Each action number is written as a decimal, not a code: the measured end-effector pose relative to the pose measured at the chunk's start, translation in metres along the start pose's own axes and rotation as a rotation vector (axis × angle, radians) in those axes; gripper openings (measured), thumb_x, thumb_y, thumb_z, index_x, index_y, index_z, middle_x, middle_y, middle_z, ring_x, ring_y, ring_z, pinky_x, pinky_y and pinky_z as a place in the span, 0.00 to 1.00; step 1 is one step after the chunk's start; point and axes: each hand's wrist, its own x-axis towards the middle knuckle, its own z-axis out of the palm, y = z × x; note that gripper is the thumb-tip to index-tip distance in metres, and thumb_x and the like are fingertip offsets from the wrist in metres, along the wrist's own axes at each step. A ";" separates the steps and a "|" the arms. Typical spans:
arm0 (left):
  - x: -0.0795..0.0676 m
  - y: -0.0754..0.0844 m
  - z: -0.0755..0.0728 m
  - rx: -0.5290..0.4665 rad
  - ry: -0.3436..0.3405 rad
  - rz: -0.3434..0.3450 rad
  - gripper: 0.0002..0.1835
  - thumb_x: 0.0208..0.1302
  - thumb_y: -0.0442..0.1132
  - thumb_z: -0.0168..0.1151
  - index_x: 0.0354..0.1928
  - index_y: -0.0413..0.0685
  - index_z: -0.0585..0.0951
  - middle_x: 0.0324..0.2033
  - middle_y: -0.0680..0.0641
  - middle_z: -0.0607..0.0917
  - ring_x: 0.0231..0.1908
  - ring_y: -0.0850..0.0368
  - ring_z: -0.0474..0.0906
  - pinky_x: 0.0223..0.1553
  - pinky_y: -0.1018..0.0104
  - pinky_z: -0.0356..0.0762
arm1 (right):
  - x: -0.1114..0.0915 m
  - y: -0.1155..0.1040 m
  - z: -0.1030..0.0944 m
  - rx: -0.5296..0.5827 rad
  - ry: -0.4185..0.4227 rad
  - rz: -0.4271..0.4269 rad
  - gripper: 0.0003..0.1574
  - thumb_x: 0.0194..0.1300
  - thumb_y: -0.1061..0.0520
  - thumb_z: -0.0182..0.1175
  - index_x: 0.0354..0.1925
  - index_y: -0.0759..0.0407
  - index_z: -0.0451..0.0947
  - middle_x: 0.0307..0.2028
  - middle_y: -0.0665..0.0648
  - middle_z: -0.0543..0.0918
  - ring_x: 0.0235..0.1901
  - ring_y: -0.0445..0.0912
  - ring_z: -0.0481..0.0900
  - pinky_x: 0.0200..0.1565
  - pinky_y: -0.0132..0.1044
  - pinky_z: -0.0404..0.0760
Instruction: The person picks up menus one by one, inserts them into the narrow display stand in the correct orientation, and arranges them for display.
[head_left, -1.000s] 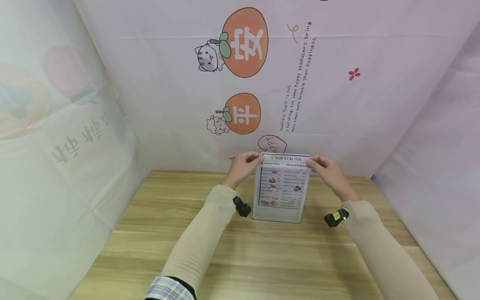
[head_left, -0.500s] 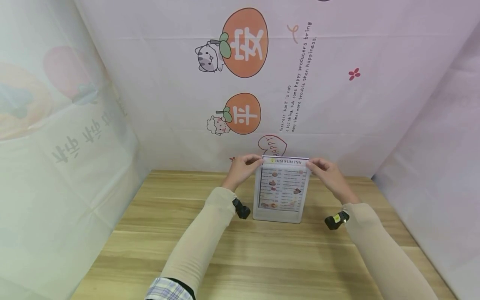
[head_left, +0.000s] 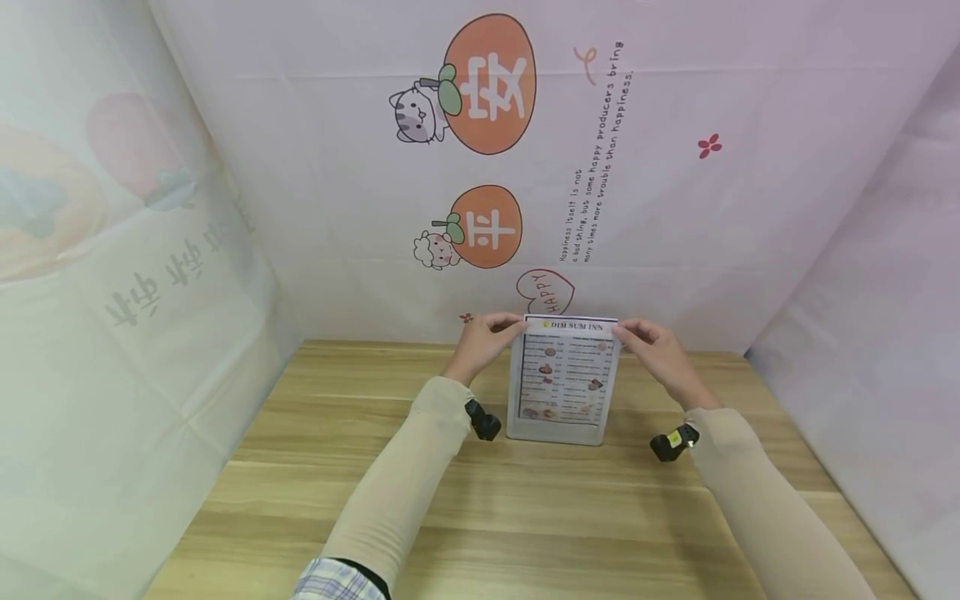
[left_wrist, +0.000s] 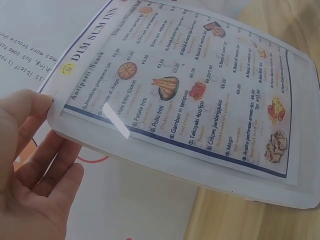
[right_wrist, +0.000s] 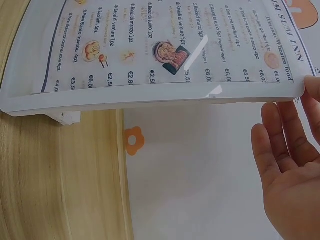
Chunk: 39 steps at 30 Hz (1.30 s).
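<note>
A printed "DIM SUM INN" menu sheet (head_left: 564, 377) sits mostly inside a clear, white-edged menu holder (head_left: 553, 432) standing upright on the table. The sheet's title strip sticks out above the holder's top edge. My left hand (head_left: 480, 343) pinches the top left corner of the sheet between thumb and fingers. At the opposite top corner, my right hand (head_left: 662, 353) pinches the sheet likewise. In the left wrist view the sheet's lower end lies a little short of the holder's bottom. Glare streaks cross the clear front in both wrist views.
The wooden table (head_left: 480, 525) runs back to a white printed cloth (head_left: 360, 208) that hangs close behind the holder. More cloth walls the left and right sides. A black wrist camera (head_left: 483, 420) is strapped on each sleeve.
The menu sheet has slid down deeper into the holder, and both hands have come down slightly with it, mostly in the first half second. The holder has stayed in place.
</note>
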 end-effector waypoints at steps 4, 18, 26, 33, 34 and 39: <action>0.000 -0.001 0.000 -0.015 -0.005 -0.005 0.15 0.69 0.54 0.64 0.49 0.56 0.87 0.43 0.58 0.86 0.46 0.61 0.81 0.50 0.61 0.79 | -0.008 -0.016 0.001 0.005 -0.007 -0.010 0.26 0.77 0.47 0.54 0.57 0.69 0.74 0.53 0.66 0.79 0.51 0.50 0.76 0.54 0.38 0.74; 0.006 0.007 0.004 0.008 -0.013 -0.011 0.18 0.70 0.58 0.61 0.54 0.61 0.84 0.44 0.62 0.84 0.48 0.64 0.79 0.53 0.61 0.77 | 0.009 0.008 0.000 0.000 0.016 -0.007 0.40 0.75 0.35 0.51 0.69 0.63 0.66 0.61 0.65 0.75 0.61 0.57 0.71 0.64 0.58 0.67; 0.011 0.016 0.011 0.034 0.046 -0.048 0.21 0.69 0.63 0.59 0.56 0.62 0.82 0.50 0.61 0.83 0.53 0.63 0.77 0.56 0.61 0.75 | 0.017 -0.002 0.004 0.006 0.035 0.010 0.47 0.73 0.30 0.49 0.74 0.60 0.59 0.69 0.64 0.67 0.66 0.59 0.67 0.66 0.58 0.65; 0.014 0.019 0.015 0.064 0.087 -0.056 0.22 0.70 0.62 0.58 0.57 0.59 0.82 0.53 0.58 0.82 0.56 0.60 0.76 0.58 0.60 0.73 | 0.023 -0.010 0.009 -0.019 0.089 0.017 0.49 0.73 0.31 0.49 0.76 0.60 0.55 0.70 0.68 0.64 0.69 0.63 0.62 0.67 0.63 0.61; 0.014 0.021 0.016 0.065 0.089 -0.059 0.22 0.70 0.62 0.58 0.57 0.59 0.82 0.53 0.57 0.82 0.56 0.60 0.76 0.59 0.60 0.73 | 0.024 -0.011 0.010 -0.017 0.097 0.019 0.49 0.74 0.32 0.50 0.76 0.61 0.54 0.70 0.69 0.64 0.69 0.64 0.62 0.67 0.63 0.61; 0.015 0.023 0.018 0.077 0.096 -0.067 0.22 0.70 0.61 0.58 0.57 0.58 0.82 0.53 0.56 0.82 0.56 0.59 0.76 0.59 0.59 0.73 | 0.026 -0.014 0.012 -0.007 0.109 0.030 0.45 0.76 0.37 0.50 0.77 0.61 0.53 0.70 0.71 0.62 0.70 0.66 0.60 0.67 0.63 0.61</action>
